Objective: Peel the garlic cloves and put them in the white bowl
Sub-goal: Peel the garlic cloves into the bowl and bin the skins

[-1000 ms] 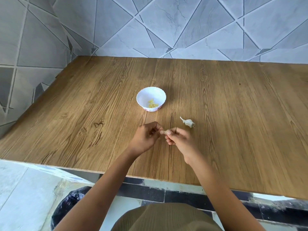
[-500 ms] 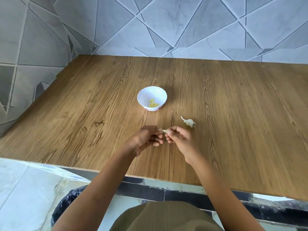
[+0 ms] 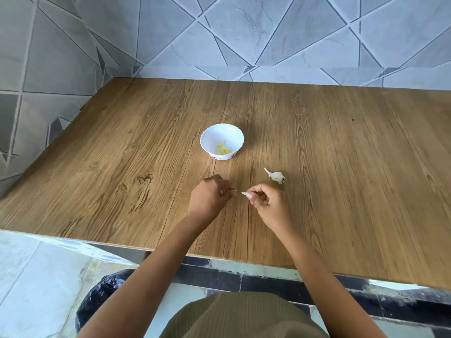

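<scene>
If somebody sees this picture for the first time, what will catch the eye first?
The right hand pinches a small garlic clove above the wooden table, and the left hand beside it pinches what seems a scrap of skin. Behind them stands a white bowl with yellowish peeled cloves inside; a garlic remnant lies to its right.

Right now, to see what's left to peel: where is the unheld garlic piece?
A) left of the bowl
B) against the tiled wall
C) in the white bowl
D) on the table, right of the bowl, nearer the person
D: the garlic piece lies on the table, right of the white bowl and closer to the person.
</scene>
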